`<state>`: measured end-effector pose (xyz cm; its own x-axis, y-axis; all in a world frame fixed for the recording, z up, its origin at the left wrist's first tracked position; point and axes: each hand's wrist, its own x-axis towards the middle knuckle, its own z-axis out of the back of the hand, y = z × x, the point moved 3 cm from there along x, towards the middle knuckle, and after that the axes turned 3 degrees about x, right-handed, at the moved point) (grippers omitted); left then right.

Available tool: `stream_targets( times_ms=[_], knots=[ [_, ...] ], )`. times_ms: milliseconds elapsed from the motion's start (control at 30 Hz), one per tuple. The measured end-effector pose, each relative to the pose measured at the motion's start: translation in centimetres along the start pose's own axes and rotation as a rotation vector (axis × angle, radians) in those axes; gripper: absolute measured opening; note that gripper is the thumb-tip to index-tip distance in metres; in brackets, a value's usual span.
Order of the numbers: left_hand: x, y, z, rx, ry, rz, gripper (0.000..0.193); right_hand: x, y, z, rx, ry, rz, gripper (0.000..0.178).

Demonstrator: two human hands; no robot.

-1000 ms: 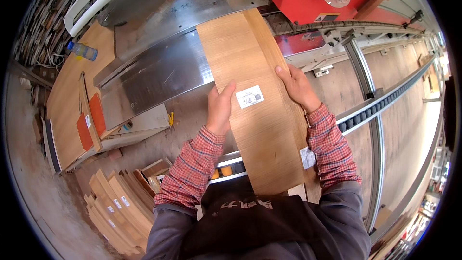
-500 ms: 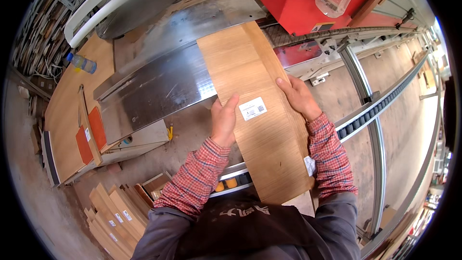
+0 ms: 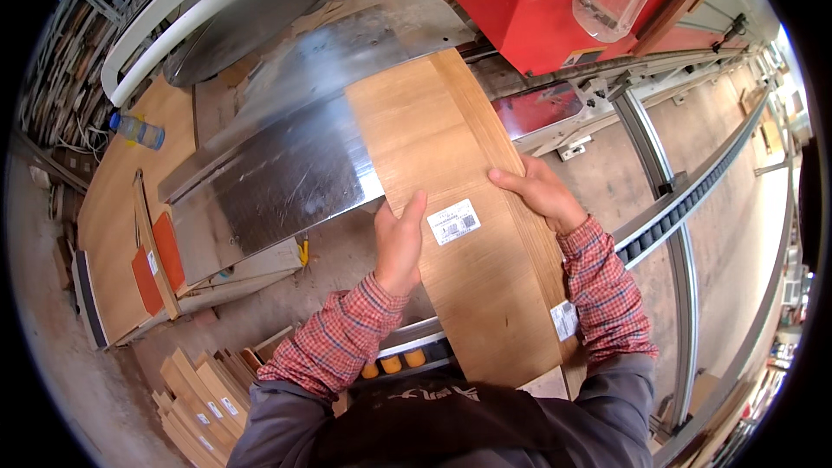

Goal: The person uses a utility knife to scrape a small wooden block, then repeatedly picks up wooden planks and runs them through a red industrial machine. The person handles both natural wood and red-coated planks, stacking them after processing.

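A long light-brown wooden board [image 3: 407, 121] lies between my hands, with a white printed label [image 3: 453, 222] near its middle. Along its right side shows the edge of at least one more board beneath, bearing a second label [image 3: 563, 321]. My left hand [image 3: 399, 241] grips the left edge, thumb on top. On the right edge my right hand [image 3: 542, 193] does the same, its fingers underneath and hidden. The boards' far end rests on or just above a shiny metal machine table [image 3: 286, 182]; their near end reaches my dark apron.
A red machine housing [image 3: 511, 13] stands at the far right, beside metal rails [image 3: 685, 312] and a roller track [image 3: 672, 217]. To the left, a wooden worktop [image 3: 113, 234] holds a water bottle [image 3: 139, 132]. Labelled boards [image 3: 195, 390] stand at the lower left.
The boards and both hands have shifted slightly toward me. The far end has drawn back a little over the metal table, and the second label shows more fully.
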<state>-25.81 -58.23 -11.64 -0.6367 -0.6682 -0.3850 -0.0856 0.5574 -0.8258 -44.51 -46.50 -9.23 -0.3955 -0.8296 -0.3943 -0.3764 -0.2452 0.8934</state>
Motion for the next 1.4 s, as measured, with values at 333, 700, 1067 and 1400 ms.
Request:
stream_targets(
  times_ms=[333,700,1067,1400],
  knots=[
    [-0.3,-0.5,-1.3,0.037,-0.026,0.048,0.038,0.0,0.1,1.3,-0.045,0.02,0.051,0.042],
    [0.7,0.2,-6.5,0.017,0.039,0.051,0.042,0.7,0.2,6.6,-0.009,0.039,0.059,0.037],
    [2.9,2.8,-14.6,0.062,0.049,0.019,0.044,0.2,2.5,15.4,0.017,0.027,0.087,0.037],
    [6.3,6.9,-25.7,0.051,0.074,0.014,0.043,-0.1,5.8,26.5,-0.002,0.018,0.089,0.039]
  ],
)
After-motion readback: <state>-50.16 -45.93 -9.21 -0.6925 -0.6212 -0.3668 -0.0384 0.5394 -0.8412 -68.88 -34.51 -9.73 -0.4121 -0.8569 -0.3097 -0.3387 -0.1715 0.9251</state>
